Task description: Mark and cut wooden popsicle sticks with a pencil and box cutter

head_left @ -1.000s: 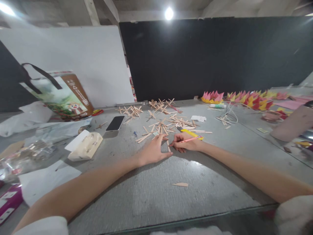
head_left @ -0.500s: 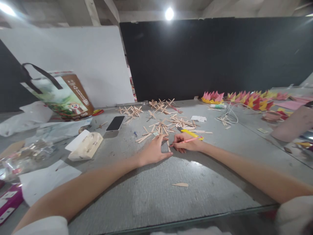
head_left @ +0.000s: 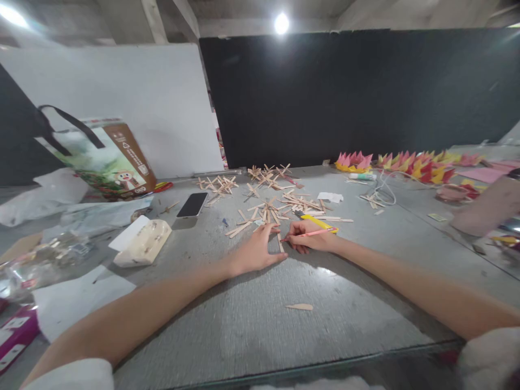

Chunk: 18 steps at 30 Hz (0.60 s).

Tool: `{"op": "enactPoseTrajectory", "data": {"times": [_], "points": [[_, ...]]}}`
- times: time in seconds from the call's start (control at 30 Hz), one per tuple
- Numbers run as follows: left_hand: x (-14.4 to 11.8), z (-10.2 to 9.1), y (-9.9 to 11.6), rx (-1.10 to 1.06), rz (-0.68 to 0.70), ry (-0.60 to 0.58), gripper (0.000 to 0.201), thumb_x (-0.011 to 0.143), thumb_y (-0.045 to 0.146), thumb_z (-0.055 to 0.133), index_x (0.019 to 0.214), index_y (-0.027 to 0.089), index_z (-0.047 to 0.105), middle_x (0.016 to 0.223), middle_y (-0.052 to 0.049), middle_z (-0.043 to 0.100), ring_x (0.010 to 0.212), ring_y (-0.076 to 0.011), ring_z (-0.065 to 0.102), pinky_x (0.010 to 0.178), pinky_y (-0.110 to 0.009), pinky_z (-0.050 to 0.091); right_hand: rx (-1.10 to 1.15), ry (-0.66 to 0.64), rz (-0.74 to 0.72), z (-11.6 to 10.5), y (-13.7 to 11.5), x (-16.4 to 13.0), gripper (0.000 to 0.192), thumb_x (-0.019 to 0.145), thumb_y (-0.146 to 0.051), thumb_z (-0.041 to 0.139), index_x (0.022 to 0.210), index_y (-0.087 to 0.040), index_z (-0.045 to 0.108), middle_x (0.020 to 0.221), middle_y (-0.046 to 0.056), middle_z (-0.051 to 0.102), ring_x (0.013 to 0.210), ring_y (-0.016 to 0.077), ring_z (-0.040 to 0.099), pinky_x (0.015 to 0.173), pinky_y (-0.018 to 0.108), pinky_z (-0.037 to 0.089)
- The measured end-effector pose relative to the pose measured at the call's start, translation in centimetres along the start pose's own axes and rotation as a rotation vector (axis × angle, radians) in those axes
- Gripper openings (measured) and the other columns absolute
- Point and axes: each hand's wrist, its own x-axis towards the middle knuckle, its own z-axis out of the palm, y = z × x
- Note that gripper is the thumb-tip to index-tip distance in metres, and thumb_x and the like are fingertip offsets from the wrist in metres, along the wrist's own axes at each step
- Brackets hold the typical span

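Between the thumb and fingers of my left hand (head_left: 257, 250), a wooden craft stick (head_left: 280, 242) lies on the grey table (head_left: 244, 325), held at both ends. My right hand (head_left: 311, 236) grips a pink pencil (head_left: 314, 233), its tip at the stick's right side. Just behind the right hand is a yellow utility knife (head_left: 319, 222). A heap of loose craft sticks (head_left: 300, 203) spreads beyond both hands. Nearer the front edge lies a short pointed piece of stick (head_left: 299, 307).
On the left are a phone (head_left: 192, 205), a tissue pack (head_left: 144, 244) and a shopping bag (head_left: 117, 160). Star-shaped stick pieces (head_left: 221, 186) stand at the back. To the right are folded paper flowers (head_left: 422, 165), a white cable (head_left: 385, 189) and a pinkish cylinder (head_left: 487, 206).
The pencil tip has shifted very slightly beside the stick. Otherwise both hands and the things around them stay where they were.
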Motion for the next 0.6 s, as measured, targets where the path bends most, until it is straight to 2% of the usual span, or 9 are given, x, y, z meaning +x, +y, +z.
{"op": "enactPoseTrajectory", "data": {"times": [0.2,0.6], "points": [[0.01,0.02,0.00,0.007,0.015,0.009,0.085,0.086,0.057,0.082,0.154,0.024,0.044,0.156,-0.017,0.061,0.150,-0.0380,0.054,0.124,-0.057,0.044,0.015,-0.032,-0.012,-0.11,-0.01,-0.10,0.010,0.087,-0.029,0.070,0.085,-0.023,0.062,0.064,-0.005,0.070,0.048,0.0120,0.061,0.047,0.023,0.048],[-0.03,0.04,0.06,0.005,-0.001,0.004,0.088,0.085,0.055,0.083,0.156,0.023,0.043,0.158,-0.017,0.060,0.151,-0.0372,0.053,0.124,-0.056,0.044,-0.001,-0.015,0.006,-0.15,-0.01,0.01,0.009,0.087,-0.029,0.069,0.084,-0.024,0.062,0.061,-0.005,0.070,0.047,0.0132,0.061,0.046,0.024,0.049]]}}
